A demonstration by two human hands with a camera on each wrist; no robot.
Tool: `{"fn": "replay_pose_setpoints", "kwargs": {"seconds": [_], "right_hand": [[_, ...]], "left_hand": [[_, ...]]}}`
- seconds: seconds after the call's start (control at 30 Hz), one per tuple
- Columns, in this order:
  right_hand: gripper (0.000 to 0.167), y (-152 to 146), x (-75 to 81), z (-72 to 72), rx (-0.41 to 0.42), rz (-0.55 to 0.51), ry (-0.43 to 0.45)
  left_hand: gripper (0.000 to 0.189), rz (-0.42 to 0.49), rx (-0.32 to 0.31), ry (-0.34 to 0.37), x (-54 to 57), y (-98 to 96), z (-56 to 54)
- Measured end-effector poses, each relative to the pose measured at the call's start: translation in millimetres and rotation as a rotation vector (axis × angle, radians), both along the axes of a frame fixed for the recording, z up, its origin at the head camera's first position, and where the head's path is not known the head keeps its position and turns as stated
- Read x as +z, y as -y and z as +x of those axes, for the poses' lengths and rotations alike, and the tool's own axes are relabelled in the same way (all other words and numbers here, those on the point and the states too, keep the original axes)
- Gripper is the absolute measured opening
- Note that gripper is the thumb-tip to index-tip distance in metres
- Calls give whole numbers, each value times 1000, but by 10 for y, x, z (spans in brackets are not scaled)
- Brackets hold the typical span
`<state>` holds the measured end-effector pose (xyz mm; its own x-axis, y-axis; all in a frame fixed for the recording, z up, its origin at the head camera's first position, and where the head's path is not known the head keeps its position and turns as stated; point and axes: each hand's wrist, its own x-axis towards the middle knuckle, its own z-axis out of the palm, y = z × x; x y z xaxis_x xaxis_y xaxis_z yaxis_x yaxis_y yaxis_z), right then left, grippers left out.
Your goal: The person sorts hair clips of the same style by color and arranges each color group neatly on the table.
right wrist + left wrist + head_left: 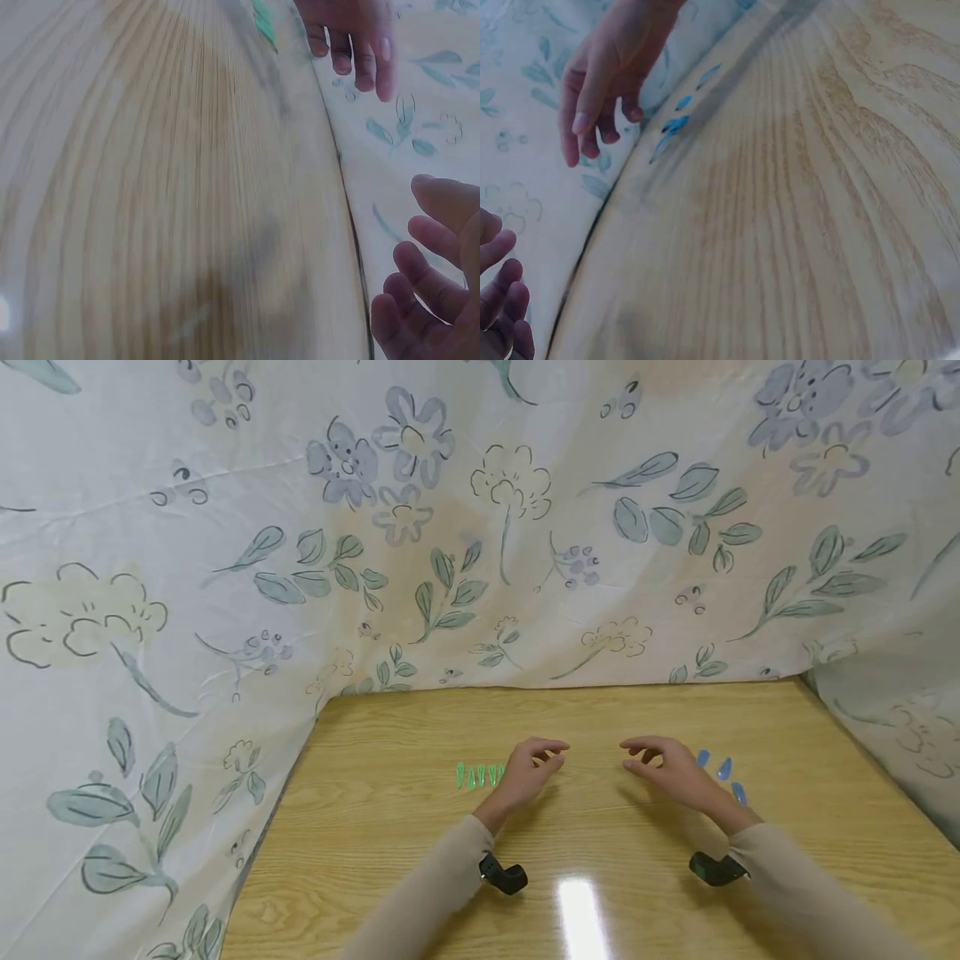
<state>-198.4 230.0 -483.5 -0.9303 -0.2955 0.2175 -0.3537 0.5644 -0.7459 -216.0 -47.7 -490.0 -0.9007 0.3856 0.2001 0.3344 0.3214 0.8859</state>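
Observation:
My left hand (527,770) hovers above the table, just right of a row of several small green clips (471,777), teardrop-shaped like snap hair clips. It holds nothing, and its fingers are loosely bent. Facing it, my right hand (669,770) is also raised and bare, with a gap between the two. Several blue clips (724,768) of similar shape lie scattered beside and behind the right hand. The left wrist view shows these blue clips (676,124) below the right hand (615,67). In the right wrist view, green clips (264,21) lie near the left hand (349,34).
A wood-grain table (390,852) carries the clips. Floral cloth (450,568) hangs behind it and along both sides. A dark device (504,875) is strapped to the left wrist, another device (716,868) to the right. Light glares off the table's front.

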Motion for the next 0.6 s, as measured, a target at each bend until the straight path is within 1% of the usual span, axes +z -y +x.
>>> {"fn": "replay_pose_setpoints", "kwargs": {"seconds": [0.13, 0.3, 0.4, 0.6], "right_hand": [[38, -177, -18, 6, -30, 12, -27], [35, -398, -21, 15, -63, 18, -44], [36, -501, -35, 12, -85, 32, -27], [43, -688, -130, 8, -113, 57, 30]], "left_hand": [[29, -26, -5, 30, -59, -157, -15], [28, -43, -34, 15, -77, -395, -44], [28, -49, -46, 6, -79, -529, -60], [27, -78, -53, 1, -144, -790, -111]]}}
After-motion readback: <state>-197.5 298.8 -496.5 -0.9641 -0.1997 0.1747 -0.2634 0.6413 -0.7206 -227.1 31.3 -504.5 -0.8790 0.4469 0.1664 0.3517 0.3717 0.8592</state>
